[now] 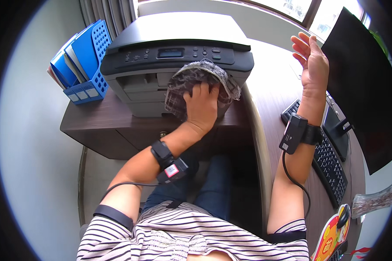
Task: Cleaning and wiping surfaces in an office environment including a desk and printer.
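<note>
A grey patterned cloth (196,75) with a frayed pale edge is bunched in my left hand (202,104). My fingers press it against the right part of the front of a grey and black multifunction printer (143,88), just below its control panel (171,53). The cloth hides that part of the front. My right hand (315,65) is raised with its fingers apart, holding nothing. It is beside the left edge of a black monitor (362,84), above the desk on the right.
A blue file holder (99,81) with folders stands left of the printer on a dark wooden cabinet (94,122). Under my right forearm lies a black keyboard (330,166). Farther right are a glass vase (374,200) and a colourful mouse pad (328,235) with a mouse (343,217).
</note>
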The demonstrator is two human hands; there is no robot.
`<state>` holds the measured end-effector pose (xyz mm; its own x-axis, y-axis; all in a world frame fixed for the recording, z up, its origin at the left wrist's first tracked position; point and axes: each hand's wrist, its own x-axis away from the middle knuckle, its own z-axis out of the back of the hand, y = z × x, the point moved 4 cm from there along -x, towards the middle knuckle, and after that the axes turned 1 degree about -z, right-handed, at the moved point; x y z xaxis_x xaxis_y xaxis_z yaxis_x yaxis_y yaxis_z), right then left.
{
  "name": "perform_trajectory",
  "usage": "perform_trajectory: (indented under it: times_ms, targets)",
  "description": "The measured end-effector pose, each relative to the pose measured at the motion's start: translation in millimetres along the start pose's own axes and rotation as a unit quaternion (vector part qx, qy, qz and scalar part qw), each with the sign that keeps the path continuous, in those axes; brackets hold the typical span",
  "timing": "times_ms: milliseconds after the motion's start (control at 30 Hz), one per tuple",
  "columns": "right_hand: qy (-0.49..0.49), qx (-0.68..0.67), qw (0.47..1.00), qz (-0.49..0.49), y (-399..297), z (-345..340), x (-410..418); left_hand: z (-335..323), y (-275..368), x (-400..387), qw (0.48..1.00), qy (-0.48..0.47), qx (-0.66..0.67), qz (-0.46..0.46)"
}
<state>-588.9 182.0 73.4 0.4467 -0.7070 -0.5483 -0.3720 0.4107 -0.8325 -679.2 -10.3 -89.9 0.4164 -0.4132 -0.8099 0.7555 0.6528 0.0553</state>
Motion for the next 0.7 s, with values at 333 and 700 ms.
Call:
perform_trajectory:
  times_ms: [333, 700]
  targets:
    - [0.016, -0.003, 0.998, 0.054, -10, 16, -1, 25, -50, 39, 0.999, -0.006, -0.017, -0.04]
    - [0.006, 0.014, 0.998, 0.064, -2, 4, -4, 66, 22, -41, 0.978, 0.1, 0.072, -0.166]
